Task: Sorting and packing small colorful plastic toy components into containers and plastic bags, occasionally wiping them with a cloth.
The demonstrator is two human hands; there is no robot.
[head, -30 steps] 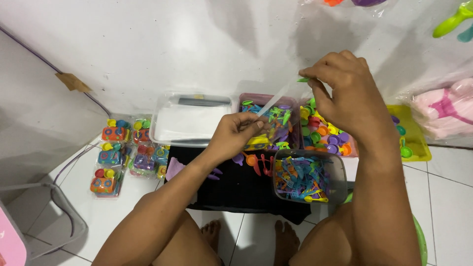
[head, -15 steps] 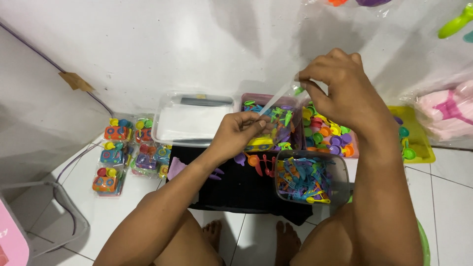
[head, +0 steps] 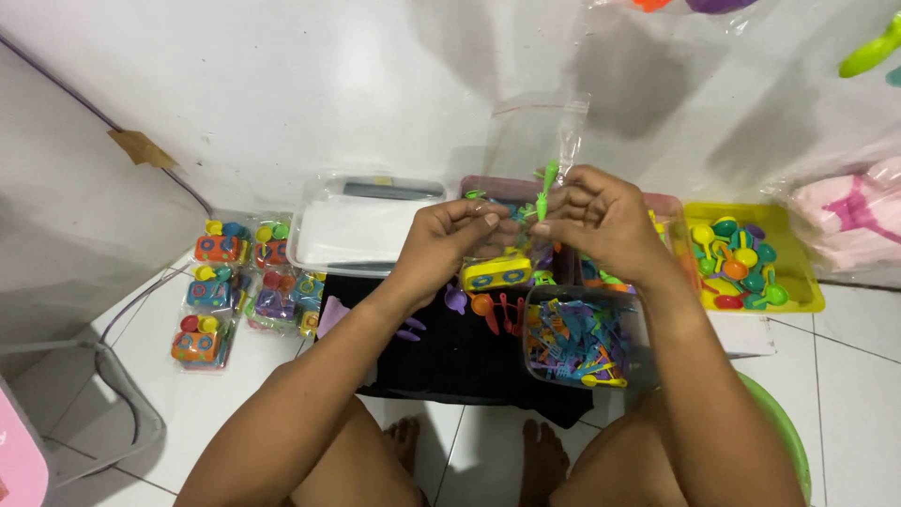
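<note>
Two bare feet (head: 474, 451) rest on the white floor (head: 216, 404), close to the body. Just past them lies a black cloth (head: 441, 361) with small purple and orange toys on it, so the little parts stay in one place. A clear tub (head: 582, 338) full of blue and mixed plastic bits sits on the cloth under the right arm, near enough to reach.

Above the cloth the two hands meet. The left hand (head: 450, 249) has its fingers pinched shut on the side of a clear bag (head: 535, 141), and this keeps the bag up and its mouth open. A yellow toy (head: 496, 272) shows low in the bag, just under that hand. The right hand (head: 601, 221) has its fingers shut on a thin green stick (head: 544, 188), and the stick stands up at the bag's mouth.

To the left, on the floor, packed toy sets (head: 235, 282) lie in rows. Farther back, a clear box (head: 361, 225) with a lid and a yellow tray (head: 751, 253) of bright spoons stand by the white wall (head: 282, 84), sorted by kind.
</note>
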